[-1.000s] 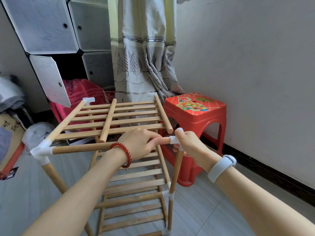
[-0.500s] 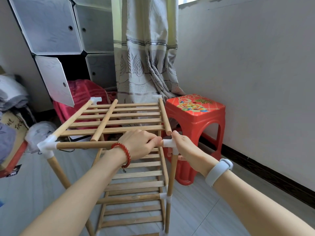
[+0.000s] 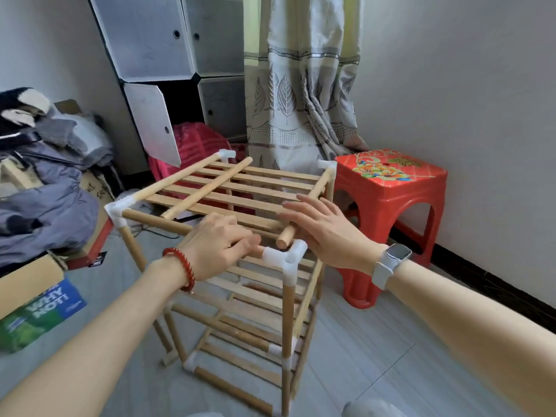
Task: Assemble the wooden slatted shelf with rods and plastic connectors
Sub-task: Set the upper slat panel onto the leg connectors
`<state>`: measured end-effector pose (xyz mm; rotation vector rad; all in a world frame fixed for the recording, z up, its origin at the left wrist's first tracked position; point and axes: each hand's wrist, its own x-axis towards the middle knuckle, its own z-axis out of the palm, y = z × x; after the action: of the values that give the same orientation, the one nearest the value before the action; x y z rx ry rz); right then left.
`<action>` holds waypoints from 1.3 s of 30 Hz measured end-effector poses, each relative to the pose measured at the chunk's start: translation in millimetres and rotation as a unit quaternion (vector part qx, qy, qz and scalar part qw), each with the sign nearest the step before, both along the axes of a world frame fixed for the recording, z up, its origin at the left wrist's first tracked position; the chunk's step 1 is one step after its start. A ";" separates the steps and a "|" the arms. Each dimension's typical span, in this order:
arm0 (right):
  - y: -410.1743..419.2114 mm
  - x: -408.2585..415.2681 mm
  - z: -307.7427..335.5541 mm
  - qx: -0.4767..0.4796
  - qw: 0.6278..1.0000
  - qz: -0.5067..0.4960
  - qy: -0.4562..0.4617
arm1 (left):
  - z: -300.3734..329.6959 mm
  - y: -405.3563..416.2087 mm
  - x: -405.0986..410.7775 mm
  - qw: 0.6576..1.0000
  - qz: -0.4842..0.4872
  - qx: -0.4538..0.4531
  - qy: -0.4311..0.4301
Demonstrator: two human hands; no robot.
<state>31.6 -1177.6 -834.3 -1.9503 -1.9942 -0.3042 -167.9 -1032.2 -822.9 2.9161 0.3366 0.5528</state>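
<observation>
The wooden slatted shelf (image 3: 237, 188) stands on the floor, its rods joined by white plastic connectors. My left hand (image 3: 218, 245) grips the near top rod just left of the near right corner connector (image 3: 285, 257). My right hand (image 3: 328, 230) hovers open, fingers spread, beside that connector and next to the free end of the right top rod (image 3: 285, 237). That rod's end sits out of the connector's empty socket. A loose rod (image 3: 207, 188) lies diagonally across the top slats.
A red plastic stool (image 3: 391, 212) stands right of the shelf against the wall. A curtain (image 3: 301, 85) and a cube cabinet (image 3: 168, 55) are behind. Clothes (image 3: 45, 188) and cardboard boxes (image 3: 36, 284) fill the left floor.
My right hand let go of the corner connector and opened. The right top rod's end now shows free beside the connector. The view shifted to look from farther left.
</observation>
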 end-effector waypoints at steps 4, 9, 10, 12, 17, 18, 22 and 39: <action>26.4 -30.3 9.6 -0.026 0.994 0.075 -0.080 | 1.8 3.2 -42.4 0.996 0.089 0.027 -0.002; 42.7 -60.6 11.9 0.011 0.992 0.088 -0.087 | -9.9 -44.2 -62.7 0.982 0.173 0.033 -0.061; 44.7 -66.1 11.3 0.012 0.992 0.088 -0.084 | -14.0 -47.7 -67.0 0.980 0.179 0.041 -0.083; 44.7 -72.3 11.7 0.010 0.994 0.088 -0.070 | -19.4 -46.9 -72.6 0.975 0.177 0.035 -0.126; 39.9 -79.4 8.2 0.004 0.994 0.095 -0.051 | -36.6 -32.0 -87.4 0.968 0.158 -0.021 -0.192; 39.8 -80.7 7.9 0.008 0.994 0.096 -0.049 | -39.2 -30.1 -87.3 0.965 0.157 -0.025 -0.209; 44.9 -88.1 8.9 0.014 0.995 0.097 -0.029 | -45.3 -21.2 -80.4 0.955 0.141 -0.037 -0.258; 49.2 -87.2 -2.4 0.037 0.993 0.107 -0.017 | -54.6 -10.2 -76.1 0.920 0.108 -0.098 -0.363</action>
<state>-55.6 -1128.4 -836.7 -1.6808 -2.1586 -0.3542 -244.1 -1042.3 -877.5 2.2780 0.5602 1.4651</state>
